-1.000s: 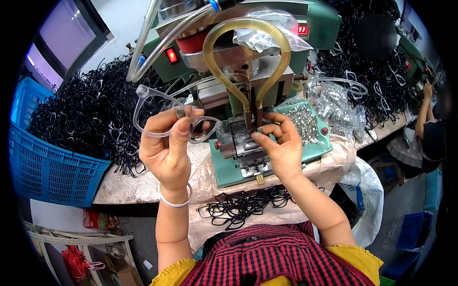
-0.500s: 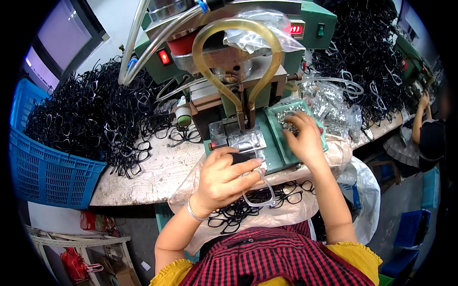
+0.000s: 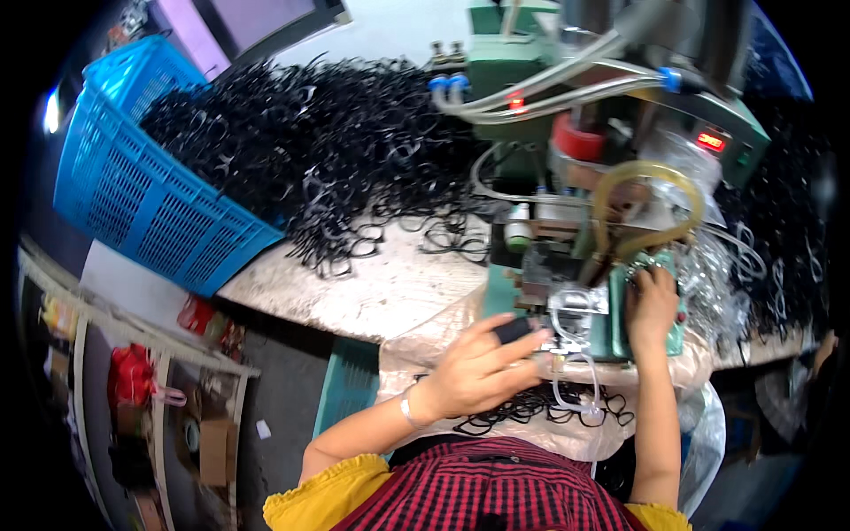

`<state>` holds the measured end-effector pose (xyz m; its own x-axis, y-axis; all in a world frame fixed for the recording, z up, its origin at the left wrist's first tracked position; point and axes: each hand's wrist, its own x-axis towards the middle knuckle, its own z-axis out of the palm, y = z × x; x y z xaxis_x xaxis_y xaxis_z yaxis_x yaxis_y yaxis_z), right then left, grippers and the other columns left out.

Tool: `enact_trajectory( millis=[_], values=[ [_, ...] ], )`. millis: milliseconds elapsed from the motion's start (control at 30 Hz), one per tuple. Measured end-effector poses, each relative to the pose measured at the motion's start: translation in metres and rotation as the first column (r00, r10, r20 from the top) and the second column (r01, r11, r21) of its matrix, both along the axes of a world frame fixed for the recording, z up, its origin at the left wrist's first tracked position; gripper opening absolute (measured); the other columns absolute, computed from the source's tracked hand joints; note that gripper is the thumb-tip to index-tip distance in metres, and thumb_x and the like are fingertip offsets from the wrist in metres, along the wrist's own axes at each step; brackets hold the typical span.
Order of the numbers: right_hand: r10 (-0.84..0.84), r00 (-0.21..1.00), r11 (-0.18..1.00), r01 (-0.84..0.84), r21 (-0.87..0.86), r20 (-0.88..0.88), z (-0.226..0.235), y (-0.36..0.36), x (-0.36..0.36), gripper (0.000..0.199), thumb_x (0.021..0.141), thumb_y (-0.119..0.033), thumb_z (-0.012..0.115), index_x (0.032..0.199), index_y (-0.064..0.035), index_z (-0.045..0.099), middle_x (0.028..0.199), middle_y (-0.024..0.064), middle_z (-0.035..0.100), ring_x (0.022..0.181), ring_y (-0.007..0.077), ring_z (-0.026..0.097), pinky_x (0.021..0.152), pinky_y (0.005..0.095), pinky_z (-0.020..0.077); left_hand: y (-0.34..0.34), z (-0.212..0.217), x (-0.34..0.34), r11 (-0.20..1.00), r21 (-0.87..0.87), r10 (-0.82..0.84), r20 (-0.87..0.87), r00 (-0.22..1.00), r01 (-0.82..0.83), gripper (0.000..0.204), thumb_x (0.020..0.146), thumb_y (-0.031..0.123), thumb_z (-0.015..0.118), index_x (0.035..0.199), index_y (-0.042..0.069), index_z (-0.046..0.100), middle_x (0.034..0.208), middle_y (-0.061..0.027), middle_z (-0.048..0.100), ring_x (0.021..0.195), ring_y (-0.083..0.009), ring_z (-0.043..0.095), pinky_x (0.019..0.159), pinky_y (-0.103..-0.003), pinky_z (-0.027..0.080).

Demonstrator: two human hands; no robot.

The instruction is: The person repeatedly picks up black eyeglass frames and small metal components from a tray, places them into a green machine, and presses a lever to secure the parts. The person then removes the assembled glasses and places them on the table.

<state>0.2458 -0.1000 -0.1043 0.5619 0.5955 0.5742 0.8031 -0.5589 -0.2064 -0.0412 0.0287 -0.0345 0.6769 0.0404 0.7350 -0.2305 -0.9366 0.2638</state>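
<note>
My left hand [image 3: 478, 372], a black cover on one finger, pinches a clear eyeglass frame [image 3: 580, 411] by its side. The frame lies across the front of the press's small metal work plate [image 3: 584, 302], one rim over the plate and the other toward me. My right hand [image 3: 652, 310] reaches down into a green tray [image 3: 617, 326], which earlier shows small metal parts. Its fingers are bent and bunched; the tips and anything between them are hidden. Above the plate stands a green press with a yellowish hose loop [image 3: 601, 195].
Black eyeglass frames [image 3: 354, 159] are heaped on the table behind and left, against a blue basket [image 3: 150, 190]. More black frames [image 3: 496, 409] lie before me on plastic sheeting. Bags of metal parts [image 3: 708, 288] sit right of the tray. A shelf [image 3: 164, 389] stands lower left.
The view has swung left. My left hand has brought the clear frame up onto the press's work plate. My right hand stays at the tray, its fingers now more bunched.
</note>
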Motion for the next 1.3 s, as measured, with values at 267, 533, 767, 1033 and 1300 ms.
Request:
enact_trajectory(
  millis=[267,533,767,1033,1300],
  values=[
    [0.075,0.990,0.963,-0.041,0.268,-0.120,0.007,-0.028,0.012,0.012,0.081,-0.006,0.068,0.094,-0.0042,0.070,0.095,0.0140,0.068,0.090,0.0317,0.064,0.082,0.0396,0.0500,0.185,-0.050,-0.114,0.572,0.221,0.816,-0.054,0.576,-0.790,0.015,0.079,0.002,0.066,0.094,0.006,0.067,0.096,-0.0113,0.065,0.088,-0.0322,0.059,0.077,-0.043,0.047],
    [0.288,0.912,0.844,-0.098,0.527,-0.293,0.004,0.016,0.000,0.016,0.078,-0.009,0.066,0.093,-0.0041,0.070,0.092,0.0160,0.069,0.088,0.0356,0.064,0.080,0.0444,0.0508,0.336,-0.138,-0.136,0.403,0.673,0.855,-0.036,0.517,-0.620,0.023,0.088,0.007,0.053,0.103,-0.001,0.069,0.108,-0.0220,0.065,0.099,-0.0394,0.059,0.092,-0.049,0.047],
    [0.125,0.943,0.889,0.031,0.456,-0.308,-0.001,-0.042,-0.009,0.016,0.081,-0.014,0.069,0.095,-0.0067,0.071,0.093,0.0119,0.069,0.090,0.0317,0.064,0.081,0.0425,0.0505,0.221,-0.115,-0.039,0.763,0.475,0.606,-0.288,0.742,-0.439,0.022,0.089,0.006,0.058,0.108,0.002,0.069,0.113,-0.0185,0.065,0.102,-0.0380,0.059,0.090,-0.042,0.047],
    [0.327,0.815,0.838,-0.016,0.545,-0.479,0.043,-0.066,-0.064,0.012,0.078,-0.002,0.067,0.089,-0.0018,0.071,0.088,0.0094,0.070,0.086,0.0231,0.066,0.082,0.0333,0.0496,0.219,-0.124,-0.056,0.054,-0.967,0.514,-0.186,0.838,-0.248,0.031,0.102,0.039,0.049,0.114,0.014,0.062,0.082,0.0032,0.054,0.067,-0.0087,0.049,0.057,-0.022,0.040],
    [0.669,0.583,0.618,-0.090,0.781,-0.461,0.063,0.030,-0.080,0.039,0.078,-0.003,0.070,0.115,0.0035,0.057,0.093,0.0067,0.066,0.089,0.0130,0.063,0.085,0.0268,0.0485,0.096,-0.091,-0.001,-0.060,-0.998,0.382,-0.008,0.924,0.016,0.022,0.104,0.030,0.049,0.089,0.013,0.047,0.070,-0.0002,0.049,0.057,-0.0116,0.041,0.050,-0.028,0.037]
  ],
)
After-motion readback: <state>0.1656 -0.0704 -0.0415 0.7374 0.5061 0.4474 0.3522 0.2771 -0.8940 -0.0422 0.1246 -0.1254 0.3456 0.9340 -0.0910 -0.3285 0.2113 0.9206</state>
